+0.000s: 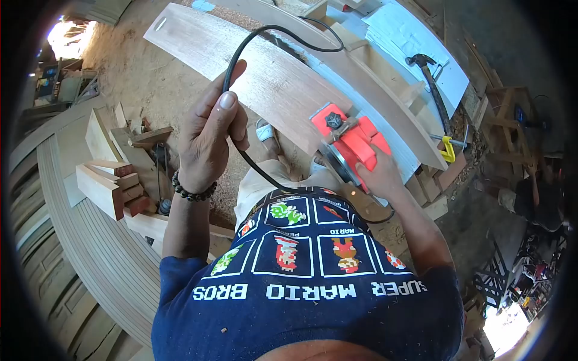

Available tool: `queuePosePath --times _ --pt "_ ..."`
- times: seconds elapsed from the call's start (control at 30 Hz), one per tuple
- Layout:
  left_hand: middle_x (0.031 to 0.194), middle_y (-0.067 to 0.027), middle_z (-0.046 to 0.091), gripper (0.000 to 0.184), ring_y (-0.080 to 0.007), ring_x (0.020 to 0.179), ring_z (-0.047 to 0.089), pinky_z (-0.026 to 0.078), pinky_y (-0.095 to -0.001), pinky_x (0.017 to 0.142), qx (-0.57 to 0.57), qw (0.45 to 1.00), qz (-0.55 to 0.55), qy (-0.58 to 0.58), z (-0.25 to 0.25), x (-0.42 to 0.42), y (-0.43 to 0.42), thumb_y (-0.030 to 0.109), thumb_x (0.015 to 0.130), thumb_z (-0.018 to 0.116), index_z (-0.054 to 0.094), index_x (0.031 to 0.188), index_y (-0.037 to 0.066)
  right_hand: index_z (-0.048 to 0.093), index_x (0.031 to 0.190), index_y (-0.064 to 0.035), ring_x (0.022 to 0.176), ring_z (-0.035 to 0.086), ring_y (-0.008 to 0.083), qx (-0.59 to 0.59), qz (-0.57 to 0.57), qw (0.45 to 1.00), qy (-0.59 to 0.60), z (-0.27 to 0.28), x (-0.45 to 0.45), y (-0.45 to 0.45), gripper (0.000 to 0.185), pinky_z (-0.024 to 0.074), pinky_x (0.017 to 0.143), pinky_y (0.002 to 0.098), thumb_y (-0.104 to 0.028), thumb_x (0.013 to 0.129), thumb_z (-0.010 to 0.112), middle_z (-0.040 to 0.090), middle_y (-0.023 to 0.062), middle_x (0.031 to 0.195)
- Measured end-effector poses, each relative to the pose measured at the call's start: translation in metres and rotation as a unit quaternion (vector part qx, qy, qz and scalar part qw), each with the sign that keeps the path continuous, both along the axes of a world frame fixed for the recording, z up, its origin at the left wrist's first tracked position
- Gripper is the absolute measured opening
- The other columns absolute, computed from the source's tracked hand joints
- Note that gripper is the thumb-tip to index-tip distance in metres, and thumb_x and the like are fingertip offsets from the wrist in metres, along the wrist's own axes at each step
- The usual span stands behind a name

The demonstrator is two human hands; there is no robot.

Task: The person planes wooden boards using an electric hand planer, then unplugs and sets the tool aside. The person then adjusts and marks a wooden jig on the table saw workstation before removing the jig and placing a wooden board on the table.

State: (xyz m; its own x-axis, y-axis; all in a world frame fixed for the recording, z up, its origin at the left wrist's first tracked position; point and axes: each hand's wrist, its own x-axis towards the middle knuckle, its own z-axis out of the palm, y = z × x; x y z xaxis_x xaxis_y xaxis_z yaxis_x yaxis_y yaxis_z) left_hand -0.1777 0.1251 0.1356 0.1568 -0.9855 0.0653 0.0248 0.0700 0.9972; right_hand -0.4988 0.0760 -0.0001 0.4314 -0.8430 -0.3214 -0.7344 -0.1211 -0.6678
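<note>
Red power planer [354, 139], likely heavy and rigid, is sitting right of centre, the right hand [382, 174] gripping its rear handle, the surest hold, while the left hand [208, 135] is pinching a bendy black cord [276, 27].

Red power planer [365, 132] with a black knob [334, 121], black cord [232, 63], pinkish-brown board [283, 84], navy shirt [241, 328] with white lettering [311, 292] and white-framed green, red and orange pixel figures [288, 212], dark beaded bracelet [194, 194], yellow clamp [447, 149], pale blue sheets [403, 36], dark hammer [435, 90]
</note>
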Motion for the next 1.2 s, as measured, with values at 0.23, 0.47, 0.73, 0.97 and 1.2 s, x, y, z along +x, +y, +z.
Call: queuePosePath --times 0.23,0.47,0.73,0.97,1.2 --pt "0.061 0.0044 0.046 0.047 -0.0033 0.049 0.042 0.037 -0.0187 0.046 -0.012 1.0 0.005 -0.005 0.012 0.013 -0.002 0.025 0.105 0.042 0.039 0.143 -0.003 0.052 0.127 0.0069 0.104 0.062 0.0426 0.034 0.011 0.999 0.009 0.013 0.051 -0.022 0.06 0.0481 0.092 0.0453 -0.024 0.079 0.07 0.064 0.0299 0.108" --pt "0.068 0.0014 0.053 0.047 -0.0053 0.056 0.049 0.04 -0.022 0.053 0.091 0.99 -0.106 -0.035 0.029 0.004 -0.005 0.018 0.102 0.045 0.04 0.145 0.001 0.052 0.127 0.0046 0.103 0.061 0.0458 -0.018 0.043 0.999 -0.023 -0.013 0.103 -0.032 0.057 0.0491 0.091 0.0478 -0.026 0.081 0.065 0.063 0.0314 0.109" --pt "0.08 -0.0215 0.063 0.049 -0.0345 0.071 0.065 0.05 -0.0394 0.066 -0.008 0.958 -0.271 -0.092 0.012 0.015 -0.028 0.02 0.098 0.051 0.043 0.14 -0.002 0.053 0.126 0.0045 0.103 0.061 0.0455 0.041 0.028 0.999 0.002 0.022 0.196 -0.063 0.057 0.0483 0.09 0.0502 -0.027 0.081 0.066 0.063 0.0314 0.107" --pt "0.076 -0.0199 0.062 0.047 -0.0335 0.071 0.064 0.049 -0.0398 0.066 -0.035 0.968 -0.25 -0.003 -0.008 0.051 -0.041 0.02 0.099 0.05 0.043 0.139 -0.005 0.052 0.126 0.0054 0.102 0.061 0.0461 0.042 0.053 0.998 -0.019 0.019 0.27 -0.095 0.057 0.0479 0.09 0.0508 -0.028 0.082 0.064 0.063 0.0322 0.104" --pt "0.1 -0.024 0.067 0.048 -0.0317 0.09 0.069 0.052 -0.0345 0.08 -0.012 0.968 -0.251 0.0 -0.01 0.1 -0.053 0.019 0.1 0.05 0.042 0.14 -0.007 0.05 0.126 0.0103 0.104 0.061 0.0459 -0.001 0.071 0.997 -0.016 0.022 0.351 -0.126 0.059 0.0481 0.091 0.0498 -0.027 0.081 0.062 0.062 0.0339 0.106"
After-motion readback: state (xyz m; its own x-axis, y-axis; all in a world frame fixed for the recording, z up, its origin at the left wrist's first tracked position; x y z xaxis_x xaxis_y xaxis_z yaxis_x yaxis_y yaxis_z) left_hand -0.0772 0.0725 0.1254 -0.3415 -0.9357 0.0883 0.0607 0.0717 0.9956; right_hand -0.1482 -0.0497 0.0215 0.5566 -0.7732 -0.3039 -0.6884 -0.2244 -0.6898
